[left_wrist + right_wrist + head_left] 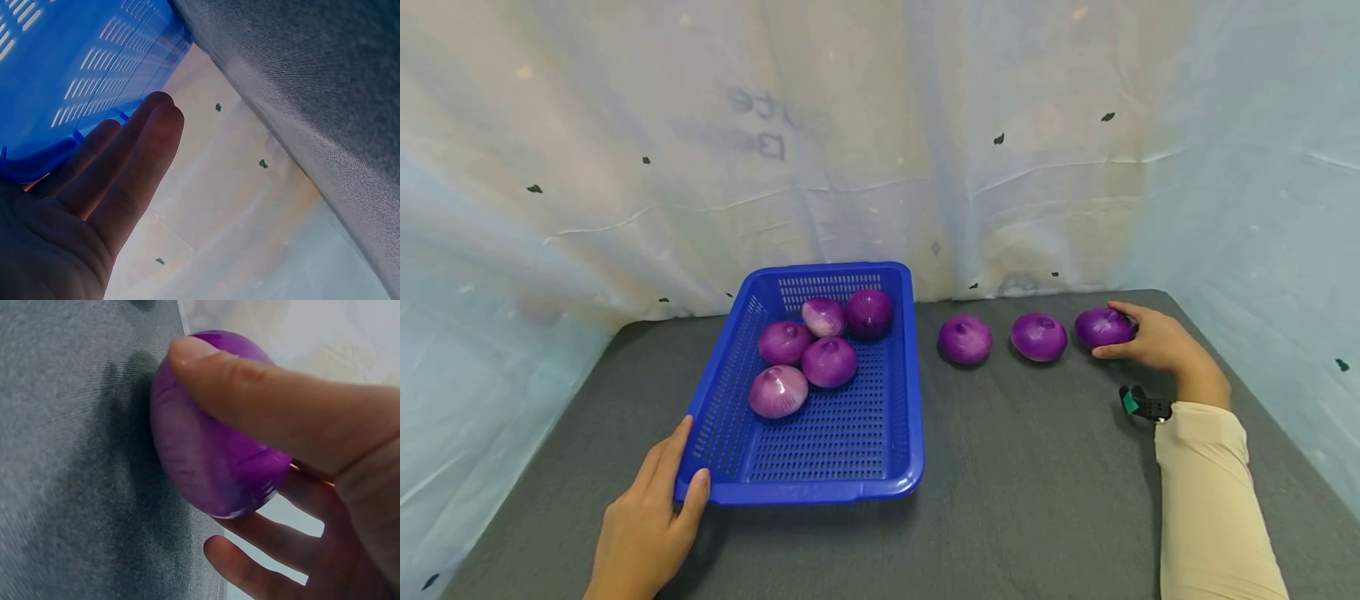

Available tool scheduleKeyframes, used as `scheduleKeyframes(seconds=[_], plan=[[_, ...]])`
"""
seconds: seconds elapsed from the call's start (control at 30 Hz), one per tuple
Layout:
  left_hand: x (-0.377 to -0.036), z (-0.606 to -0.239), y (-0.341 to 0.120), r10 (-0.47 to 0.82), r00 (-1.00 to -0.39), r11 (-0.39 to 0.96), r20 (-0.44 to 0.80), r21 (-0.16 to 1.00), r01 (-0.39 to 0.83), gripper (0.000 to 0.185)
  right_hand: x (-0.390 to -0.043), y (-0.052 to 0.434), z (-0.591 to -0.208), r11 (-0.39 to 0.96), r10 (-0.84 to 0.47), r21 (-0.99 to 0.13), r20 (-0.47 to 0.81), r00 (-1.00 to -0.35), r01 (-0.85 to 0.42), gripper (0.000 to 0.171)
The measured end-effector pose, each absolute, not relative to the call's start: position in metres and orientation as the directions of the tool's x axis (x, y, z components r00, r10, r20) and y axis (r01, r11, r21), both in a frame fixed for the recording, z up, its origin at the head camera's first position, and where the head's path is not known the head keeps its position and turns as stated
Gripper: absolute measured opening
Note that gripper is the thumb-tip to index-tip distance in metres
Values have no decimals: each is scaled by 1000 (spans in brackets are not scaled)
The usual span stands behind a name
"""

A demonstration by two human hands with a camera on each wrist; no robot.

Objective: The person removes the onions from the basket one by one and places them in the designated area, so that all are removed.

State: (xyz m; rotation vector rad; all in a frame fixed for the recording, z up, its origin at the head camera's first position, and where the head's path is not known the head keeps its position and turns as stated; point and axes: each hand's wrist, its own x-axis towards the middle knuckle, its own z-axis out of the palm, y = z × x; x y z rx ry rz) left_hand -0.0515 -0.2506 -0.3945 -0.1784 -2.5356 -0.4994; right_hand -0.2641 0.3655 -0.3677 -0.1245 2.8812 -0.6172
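My fingers point(250, 394) on the right hand point(1161, 342) are curled round the rightmost onion point(1102, 327); the right wrist view shows the thumb lying across its top and the other fingers cupped behind and under it, so it is gripped while it still sits on the desk point(1037, 483). That onion lies at the far right of the desk, close to the back edge and the white sheet behind it.

I count eight purple onions in all. Three stand in a row on the desk to the right of the basket: the held one, a middle onion point(1038, 336) just beside it, and a third onion point(965, 339) nearer the basket, each apart from the next. Five more onions point(829, 361) sit bunched in the far half of the one blue basket point(880, 475), two of them paler than the rest.

The basket's long axis runs away from me towards the back sheet, tilted slightly to the right. The row of three runs crosswise, left to right. Which way the held onion's tip points I cannot tell.

My left hand point(647, 521) rests against the basket's near left corner, fingers straight along the wall and thumb on the front rim, not clenched.
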Motion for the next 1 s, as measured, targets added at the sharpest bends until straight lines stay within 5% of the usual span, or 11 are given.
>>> scheduleKeyframes(seconds=[1.0], plan=[[-51, -395, -251, 26, -842, 921, 538, 314, 229, 63, -261, 367, -363, 898, -178, -433, -188, -966, -81, 110]])
